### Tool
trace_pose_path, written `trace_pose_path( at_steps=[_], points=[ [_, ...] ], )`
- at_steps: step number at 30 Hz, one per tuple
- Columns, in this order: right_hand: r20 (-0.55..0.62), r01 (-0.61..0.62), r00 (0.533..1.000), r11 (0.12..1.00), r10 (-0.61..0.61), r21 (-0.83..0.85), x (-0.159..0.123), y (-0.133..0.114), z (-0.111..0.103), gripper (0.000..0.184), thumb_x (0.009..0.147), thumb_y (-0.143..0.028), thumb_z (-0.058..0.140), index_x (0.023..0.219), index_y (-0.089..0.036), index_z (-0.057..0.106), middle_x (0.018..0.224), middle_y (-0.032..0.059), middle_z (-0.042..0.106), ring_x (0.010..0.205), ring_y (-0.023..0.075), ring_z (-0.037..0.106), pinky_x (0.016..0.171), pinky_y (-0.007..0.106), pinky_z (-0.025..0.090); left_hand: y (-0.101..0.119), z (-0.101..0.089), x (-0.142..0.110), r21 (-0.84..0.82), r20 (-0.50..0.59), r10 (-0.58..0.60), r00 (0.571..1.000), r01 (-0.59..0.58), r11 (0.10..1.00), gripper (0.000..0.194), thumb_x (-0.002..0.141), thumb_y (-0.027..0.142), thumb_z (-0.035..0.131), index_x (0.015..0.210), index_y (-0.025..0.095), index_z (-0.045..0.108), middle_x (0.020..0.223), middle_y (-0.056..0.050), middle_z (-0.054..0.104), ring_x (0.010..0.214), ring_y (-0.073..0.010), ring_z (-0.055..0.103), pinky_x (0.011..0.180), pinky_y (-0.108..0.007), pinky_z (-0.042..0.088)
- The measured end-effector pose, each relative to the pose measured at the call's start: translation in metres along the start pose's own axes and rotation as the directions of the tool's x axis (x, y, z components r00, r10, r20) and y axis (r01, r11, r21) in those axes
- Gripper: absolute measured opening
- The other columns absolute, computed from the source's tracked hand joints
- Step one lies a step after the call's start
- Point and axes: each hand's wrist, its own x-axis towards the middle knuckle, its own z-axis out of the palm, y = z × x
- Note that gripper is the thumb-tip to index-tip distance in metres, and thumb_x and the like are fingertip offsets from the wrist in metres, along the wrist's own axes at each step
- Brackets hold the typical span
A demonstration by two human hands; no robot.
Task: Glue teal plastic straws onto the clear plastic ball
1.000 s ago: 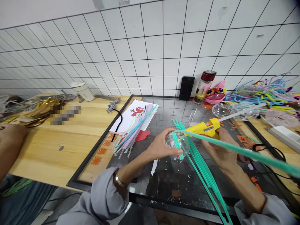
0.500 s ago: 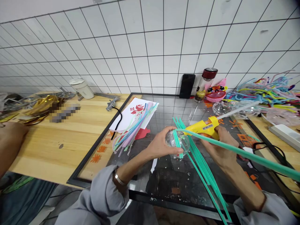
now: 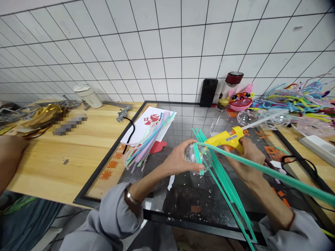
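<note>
My left hand [image 3: 181, 158] is closed around a clear, faceted plastic ball [image 3: 206, 158]. Its thumb presses near the lower end of a green pipe cleaner [image 3: 197, 157] that lies across the ball; from the top, a long green length bends away to the right edge of the view. A yellow hot glue gun [image 3: 225, 138] is gripped in my right hand [image 3: 247, 158], with a whitish glue stick [image 3: 258, 122] standing out of its back. The gun's nozzle points at the ball, partly hidden behind the green strip. Beneath both hands lies a bundle of green pipe cleaners [image 3: 227, 188].
Pastel pipe cleaners [image 3: 149, 143] lie on white paper [image 3: 134, 130] at left. Against the wall stand a phone [image 3: 208, 92] and a glass bottle [image 3: 227, 92]. More clear balls [image 3: 247, 118] and a colourful heap [image 3: 295, 99] sit at right. Another person's arm [image 3: 12, 157] reaches in at far left.
The glue gun has shifted very slightly against the ball, its nozzle still at the green strip. Both hands keep their grips. The whole view has tilted a little.
</note>
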Motion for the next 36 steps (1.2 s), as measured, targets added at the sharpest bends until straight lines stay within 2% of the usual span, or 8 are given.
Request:
trace_pose_path(
  at_steps=[2,7,12,18,22,25,32,36],
  points=[
    [-0.001,-0.002,1.0,1.0,0.002,-0.008,0.0006,-0.0006,-0.0007,0.025,0.083,-0.042,0.059,0.09,-0.019,0.056,0.073,0.0047,0.065,0.061,0.0182,0.059,0.053,0.029,0.04,-0.0005,0.0002,-0.0001,-0.002,-0.004,-0.001,1.0,0.001,1.0,0.084,0.056,0.04,0.086,0.131,0.019,0.052,0.124,-0.01,0.062,0.111,-0.03,0.059,0.099,-0.046,0.045],
    [-0.032,0.09,0.995,0.996,-0.09,0.009,0.0036,-0.0008,-0.0038,0.02,0.081,-0.038,0.061,0.086,-0.019,0.057,0.069,0.0031,0.063,0.06,0.0175,0.058,0.054,0.028,0.041,0.0011,0.0001,0.0,-0.012,-0.007,0.001,1.0,-0.001,1.0,0.083,0.057,0.037,0.086,0.13,0.018,0.052,0.122,-0.009,0.063,0.111,-0.029,0.059,0.1,-0.044,0.045],
    [-0.018,0.083,0.996,0.997,-0.083,-0.005,0.003,0.0,-0.0034,0.017,0.08,-0.036,0.061,0.083,-0.02,0.056,0.067,0.0015,0.062,0.056,0.0157,0.056,0.052,0.027,0.04,0.002,-0.0005,0.0004,-0.01,-0.009,0.013,1.0,-0.013,1.0,0.081,0.058,0.035,0.085,0.13,0.018,0.052,0.124,-0.009,0.062,0.111,-0.0282,0.059,0.101,-0.043,0.045],
    [-0.035,0.01,0.999,1.0,-0.01,-0.019,0.0007,-0.0001,-0.0001,0.02,0.08,-0.036,0.061,0.087,-0.019,0.054,0.07,0.003,0.063,0.058,0.0166,0.058,0.051,0.027,0.039,0.0022,-0.002,-0.0006,0.014,0.013,0.019,1.0,-0.02,1.0,0.081,0.058,0.037,0.085,0.13,0.018,0.052,0.125,-0.009,0.061,0.111,-0.0289,0.058,0.1,-0.045,0.045],
    [0.027,0.006,1.0,1.0,-0.007,0.027,-0.0013,0.004,-0.0003,0.024,0.082,-0.04,0.058,0.09,-0.018,0.056,0.073,0.0055,0.064,0.063,0.0195,0.061,0.054,0.029,0.042,0.0012,-0.0024,-0.0006,0.016,0.022,0.018,1.0,-0.018,1.0,0.082,0.058,0.037,0.085,0.131,0.018,0.051,0.123,-0.009,0.062,0.108,-0.0286,0.058,0.098,-0.046,0.046],
    [0.041,0.013,0.999,0.999,-0.015,0.042,-0.0021,0.0073,-0.0004,0.024,0.082,-0.04,0.059,0.092,-0.018,0.056,0.073,0.004,0.064,0.064,0.0189,0.061,0.056,0.028,0.043,0.0011,-0.0023,-0.0001,0.017,0.025,0.013,1.0,-0.013,1.0,0.084,0.058,0.037,0.085,0.132,0.018,0.051,0.121,-0.009,0.062,0.105,-0.0282,0.059,0.096,-0.046,0.046],
    [-0.012,0.028,1.0,0.999,-0.028,0.02,0.0035,0.0017,-0.0016,0.018,0.081,-0.037,0.059,0.084,-0.021,0.053,0.068,0.0026,0.063,0.057,0.0169,0.058,0.052,0.027,0.039,0.0012,-0.002,-0.0007,0.009,0.023,0.027,0.999,-0.027,1.0,0.081,0.059,0.037,0.085,0.131,0.019,0.052,0.124,-0.009,0.062,0.11,-0.0286,0.059,0.099,-0.046,0.046],
    [0.02,0.011,1.0,1.0,-0.011,0.026,0.0055,0.0016,-0.0048,0.02,0.082,-0.04,0.058,0.081,-0.021,0.053,0.066,0.0035,0.062,0.056,0.0174,0.057,0.051,0.029,0.039,0.0006,-0.0023,-0.0008,0.008,0.028,0.027,0.999,-0.027,1.0,0.081,0.058,0.037,0.086,0.13,0.02,0.052,0.122,-0.009,0.063,0.109,-0.0286,0.059,0.099,-0.047,0.046]
  ],
)
